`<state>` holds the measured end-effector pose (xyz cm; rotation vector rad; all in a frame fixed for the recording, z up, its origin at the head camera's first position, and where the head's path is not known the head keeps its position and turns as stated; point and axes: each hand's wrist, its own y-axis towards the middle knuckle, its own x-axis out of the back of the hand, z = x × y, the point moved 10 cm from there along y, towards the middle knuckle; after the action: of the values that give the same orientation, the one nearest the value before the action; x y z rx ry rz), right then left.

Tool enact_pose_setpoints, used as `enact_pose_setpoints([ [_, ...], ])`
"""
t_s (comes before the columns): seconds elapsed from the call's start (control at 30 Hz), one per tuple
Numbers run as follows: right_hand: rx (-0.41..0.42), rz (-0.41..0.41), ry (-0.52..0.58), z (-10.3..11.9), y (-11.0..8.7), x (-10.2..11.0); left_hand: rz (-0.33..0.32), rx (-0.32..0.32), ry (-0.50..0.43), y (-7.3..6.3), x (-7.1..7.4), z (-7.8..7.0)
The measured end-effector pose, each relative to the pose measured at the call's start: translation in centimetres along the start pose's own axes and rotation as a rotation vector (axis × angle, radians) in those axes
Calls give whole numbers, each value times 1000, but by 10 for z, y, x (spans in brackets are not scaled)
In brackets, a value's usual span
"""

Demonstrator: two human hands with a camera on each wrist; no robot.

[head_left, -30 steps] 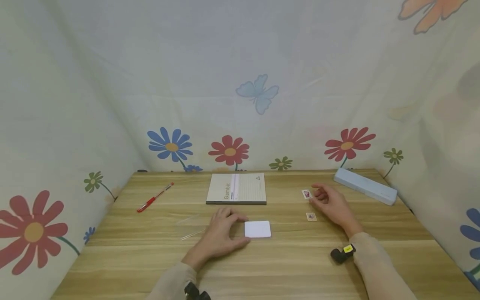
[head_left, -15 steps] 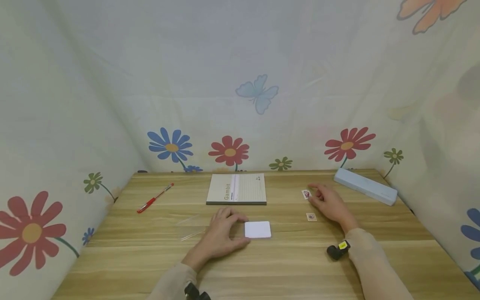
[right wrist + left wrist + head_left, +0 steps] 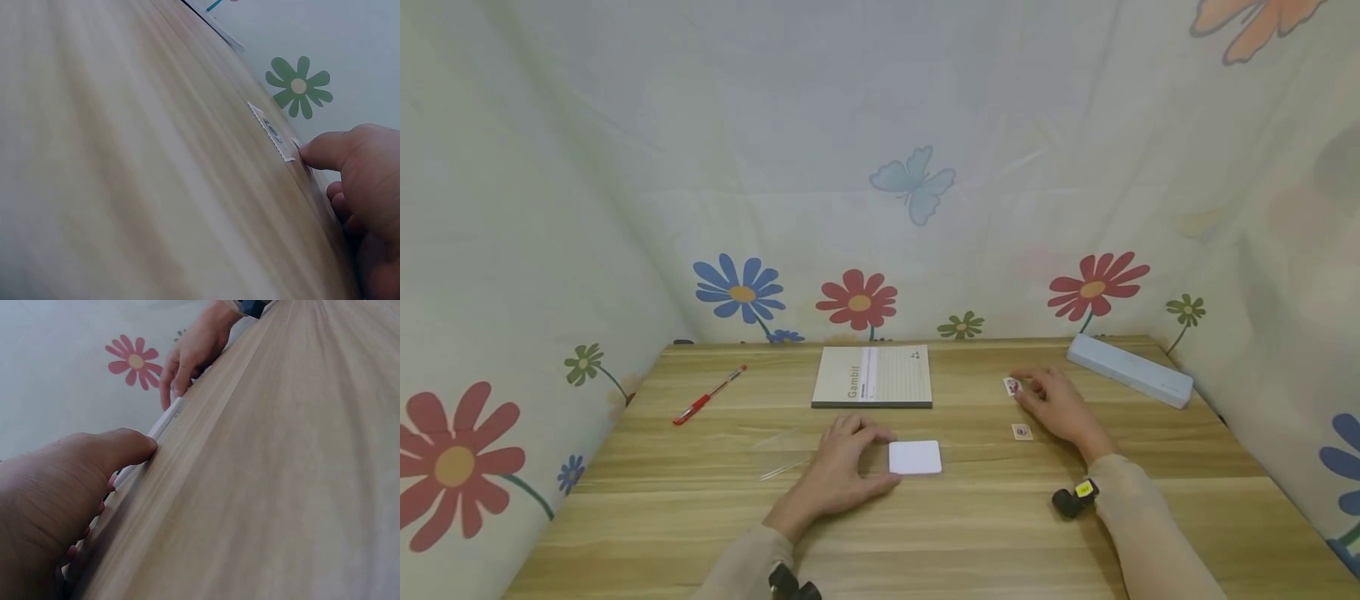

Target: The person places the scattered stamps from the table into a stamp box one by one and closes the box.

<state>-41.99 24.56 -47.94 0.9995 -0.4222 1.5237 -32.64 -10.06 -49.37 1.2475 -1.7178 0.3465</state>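
A small white card or pad with rounded corners [image 3: 914, 457] lies on the wooden table. My left hand [image 3: 844, 467] rests at its left side, with thumb and index finger at the near and far edges. The left wrist view shows the thumb against the white edge [image 3: 165, 422]. At the right, my right hand [image 3: 1060, 408] has thumb and index finger at the right side of a small postage stamp [image 3: 1012, 386], which lies on the table. A second postage stamp [image 3: 1022, 432] with a scalloped edge lies nearer. In the right wrist view, the thumb and hand mostly hide the first stamp.
A notebook [image 3: 872, 377] lies at the back middle. A red pen [image 3: 710, 395] is at the back left, and a light blue case [image 3: 1129, 371] at the back right. Clear plastic [image 3: 784, 470] lies left of the left hand. Flowered cloth surrounds the table.
My right hand has moved slightly left, its index finger coming over the far side of the stamp. The left hand and the white card have stayed in place.
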Motion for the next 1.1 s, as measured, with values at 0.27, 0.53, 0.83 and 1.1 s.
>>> enact_pose_setpoints([
  [0.27, -40, -11, 56, -4, 0, 0, -1, 5, 16, 0, 0, 0],
  [0.53, -28, -15, 68, -1, 0, 0, 1, -1, 16, 0, 0, -1],
  [0.83, -35, -14, 81, 0, -1, 1, 9, 10, 18, 0, -1, 0],
  [1.1, -50, -85, 130, -3, -2, 7, 3, -1, 29, 0, 0, -2],
])
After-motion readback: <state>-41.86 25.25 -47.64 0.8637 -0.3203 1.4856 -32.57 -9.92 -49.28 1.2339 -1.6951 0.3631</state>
